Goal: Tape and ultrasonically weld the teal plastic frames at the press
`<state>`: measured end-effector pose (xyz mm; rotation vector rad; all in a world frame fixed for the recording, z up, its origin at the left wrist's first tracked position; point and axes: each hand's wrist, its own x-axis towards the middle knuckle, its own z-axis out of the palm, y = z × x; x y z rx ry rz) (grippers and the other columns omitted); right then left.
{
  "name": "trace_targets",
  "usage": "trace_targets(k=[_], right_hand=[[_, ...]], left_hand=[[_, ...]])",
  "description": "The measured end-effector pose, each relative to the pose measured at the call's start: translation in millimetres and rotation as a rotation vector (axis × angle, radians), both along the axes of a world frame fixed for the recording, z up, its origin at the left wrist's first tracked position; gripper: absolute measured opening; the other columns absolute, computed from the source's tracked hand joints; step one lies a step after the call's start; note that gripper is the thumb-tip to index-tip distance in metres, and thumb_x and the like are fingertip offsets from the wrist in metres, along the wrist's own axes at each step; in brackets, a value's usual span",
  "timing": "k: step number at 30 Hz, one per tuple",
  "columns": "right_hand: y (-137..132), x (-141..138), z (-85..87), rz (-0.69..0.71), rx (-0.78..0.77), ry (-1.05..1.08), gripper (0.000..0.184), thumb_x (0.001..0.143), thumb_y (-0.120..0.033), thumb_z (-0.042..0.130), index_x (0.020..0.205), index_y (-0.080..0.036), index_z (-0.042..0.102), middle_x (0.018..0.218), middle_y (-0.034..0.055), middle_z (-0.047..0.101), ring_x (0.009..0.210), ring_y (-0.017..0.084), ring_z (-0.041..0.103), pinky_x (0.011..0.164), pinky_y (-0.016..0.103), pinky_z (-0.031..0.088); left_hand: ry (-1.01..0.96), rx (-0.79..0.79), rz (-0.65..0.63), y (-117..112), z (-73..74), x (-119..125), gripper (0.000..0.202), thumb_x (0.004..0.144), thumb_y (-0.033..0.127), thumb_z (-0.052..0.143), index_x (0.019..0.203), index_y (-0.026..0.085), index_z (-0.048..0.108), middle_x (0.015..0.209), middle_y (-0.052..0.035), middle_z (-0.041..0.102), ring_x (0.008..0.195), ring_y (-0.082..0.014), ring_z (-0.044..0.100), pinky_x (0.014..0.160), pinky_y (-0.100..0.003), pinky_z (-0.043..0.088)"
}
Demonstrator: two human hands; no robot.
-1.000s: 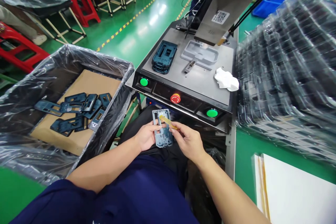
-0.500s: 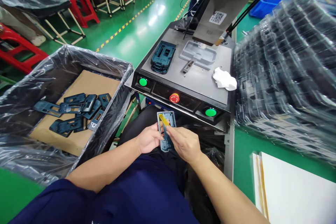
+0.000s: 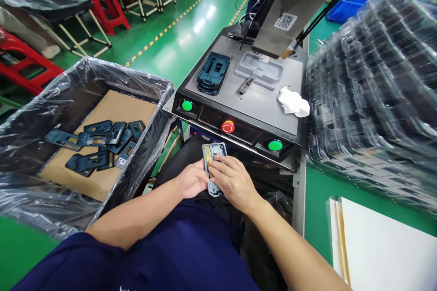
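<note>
Plastic casing (image 3: 215, 189): 1, between the 2 grips, open side up, above the person's lap.
Left grip (image 3: 191, 180): narrow, holding the casing by its left edge.
Right grip (image 3: 236, 183): fingers bent over the casing and touching the strip; pinching or only pressing, I cannot tell.
Yellow strip (image 3: 207, 153): lengthwise inside the casing, partly under the right grip's fingers.
Progress: strip laid in, it seems; whether it is fixed cannot be seen, and the casing is not yet released.
Stacked casings (image 3: 213, 72): beyond the grips, on the metal plate (image 3: 268, 105); whether finished, unclear.
Loose casings (image 3: 94, 139): left of the left grip, jumbled inside the lined bin (image 3: 129, 72).
</note>
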<state>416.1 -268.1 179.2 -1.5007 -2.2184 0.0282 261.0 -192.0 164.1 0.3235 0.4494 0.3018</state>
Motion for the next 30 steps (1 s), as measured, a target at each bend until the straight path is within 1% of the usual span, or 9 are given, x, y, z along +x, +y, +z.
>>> trace_targets(k=[4, 9, 14, 17, 20, 22, 25, 28, 30], right_hand=[[-1, -1, -0.4, 0.015, -0.09, -0.042, 0.024, 0.097, -0.026, 0.05, 0.113, -0.019, 0.066, 0.124, 0.0053, 0.066, 0.125, 0.025, 0.051, 0.106, 0.047, 0.039], [-3, -2, 6.1, -0.065, -0.048, 0.043, 0.032, 0.094, -0.031, 0.053, 0.122, -0.017, 0.06, 0.134, 0.0129, 0.057, 0.129, 0.026, 0.047, 0.106, 0.047, 0.041], [-10, -9, 9.8, -0.337, -0.167, 0.092, 0.08, 0.077, -0.058, 0.067, 0.138, -0.012, 0.044, 0.135, 0.0212, 0.049, 0.122, 0.034, 0.051, 0.098, 0.051, 0.049], [-14, -14, 6.3, -0.403, -0.239, 0.102, 0.08, 0.076, -0.048, 0.069, 0.141, -0.013, 0.038, 0.131, 0.02, 0.052, 0.116, 0.033, 0.054, 0.095, 0.05, 0.052], [-11, -9, 9.1, -0.372, -0.18, 0.095, 0.077, 0.078, -0.034, 0.064, 0.145, -0.013, 0.032, 0.13, 0.0203, 0.053, 0.118, 0.033, 0.055, 0.096, 0.05, 0.051], [-4, 4, 19.8, -0.335, -0.122, 0.057, 0.079, 0.078, -0.032, 0.062, 0.146, -0.011, 0.028, 0.133, 0.0216, 0.052, 0.121, 0.033, 0.053, 0.098, 0.05, 0.05], [20, 37, 49.9, -0.35, -0.074, -0.021, 0.077, 0.078, -0.034, 0.061, 0.145, -0.011, 0.032, 0.135, 0.0209, 0.051, 0.123, 0.032, 0.052, 0.1, 0.048, 0.049], [57, 80, 85.7, -0.448, -0.082, -0.092, 0.075, 0.074, -0.036, 0.064, 0.141, -0.012, 0.042, 0.133, 0.0181, 0.053, 0.121, 0.032, 0.054, 0.102, 0.045, 0.046], [85, 109, 105.1, -0.533, -0.13, -0.146, 0.073, 0.07, -0.037, 0.067, 0.136, -0.01, 0.049, 0.129, 0.0179, 0.056, 0.119, 0.032, 0.054, 0.103, 0.042, 0.044]], left_hand=[[-0.008, 0.004, 0.014, 0, -3.7, -2, 0.068, 0.052, -0.005, 0.053, 0.115, 0.02, 0.062, 0.094, -0.0036, 0.066, 0.081, -0.0162, 0.064, 0.074, -0.029, 0.047], [-0.022, -0.02, 0.077, 4, -5.9, 0, 0.065, 0.053, -0.004, 0.053, 0.113, 0.02, 0.064, 0.097, -0.0035, 0.067, 0.086, -0.0166, 0.063, 0.075, -0.027, 0.046], [-0.061, -0.038, 0.153, 8, -5.5, 1, 0.071, 0.053, -0.002, 0.054, 0.121, 0.021, 0.061, 0.108, -0.0061, 0.068, 0.1, -0.0225, 0.062, 0.085, -0.034, 0.046], [-0.064, -0.038, 0.164, 8, -2.0, 3, 0.07, 0.053, -0.001, 0.055, 0.119, 0.021, 0.062, 0.112, -0.0061, 0.066, 0.105, -0.0234, 0.06, 0.089, -0.037, 0.045], [-0.074, 0.04, 0.128, 10, 0.8, 4, 0.066, 0.055, 0.0, 0.057, 0.117, 0.021, 0.064, 0.115, -0.0066, 0.065, 0.105, -0.0224, 0.059, 0.09, -0.035, 0.044], [-0.049, 0.155, 0.085, 13, -2.8, 4, 0.064, 0.056, 0.001, 0.06, 0.117, 0.021, 0.063, 0.118, -0.0077, 0.063, 0.107, -0.0225, 0.058, 0.091, -0.035, 0.042], [0.17, 0.295, 0.048, 21, -20.7, 4, 0.061, 0.059, 0.003, 0.065, 0.117, 0.021, 0.061, 0.125, -0.0106, 0.059, 0.107, -0.0227, 0.057, 0.092, -0.037, 0.041], [0.384, 0.285, 0.016, 27, -46.6, 2, 0.055, 0.064, 0.011, 0.07, 0.117, 0.018, 0.057, 0.126, -0.0144, 0.056, 0.105, -0.0228, 0.058, 0.091, -0.038, 0.041], [0.374, 0.252, 0.007, 29, -60.4, 0, 0.052, 0.067, 0.018, 0.073, 0.117, 0.017, 0.056, 0.122, -0.0153, 0.058, 0.103, -0.0231, 0.06, 0.09, -0.039, 0.042]])
